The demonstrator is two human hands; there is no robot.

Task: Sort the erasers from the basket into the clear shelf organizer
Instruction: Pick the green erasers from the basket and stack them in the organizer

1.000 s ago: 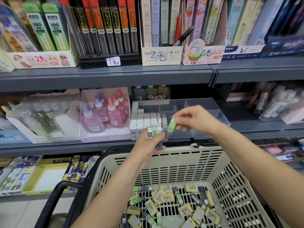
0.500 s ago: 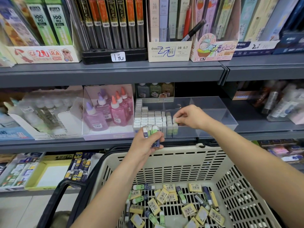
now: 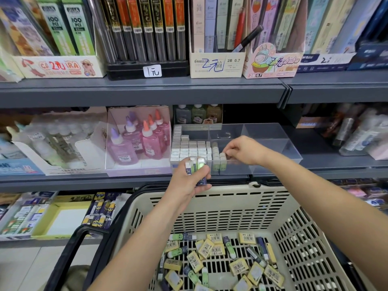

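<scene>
My left hand (image 3: 190, 179) grips a small bunch of green-and-navy stick erasers (image 3: 196, 165) upright, just in front of the clear shelf organizer (image 3: 273, 143). My right hand (image 3: 241, 151) reaches into the organizer's middle compartment, fingertips pinching the top of a pale green eraser (image 3: 222, 159) standing at the front of a short row. The left compartment holds several rows of white erasers (image 3: 189, 150). Below, the beige basket (image 3: 231, 206) holds several loose yellow and green erasers (image 3: 214, 257).
Pink and purple glue bottles (image 3: 138, 141) stand in a box left of the organizer. Grey shelf edges (image 3: 126, 92) run above and below. The organizer's right compartments (image 3: 270, 152) hold nothing. The basket's black handle (image 3: 71, 244) hangs at lower left.
My right hand carried a green eraser from in front of the organizer down into its middle compartment and stood it at the front of the row. My left hand stayed put.
</scene>
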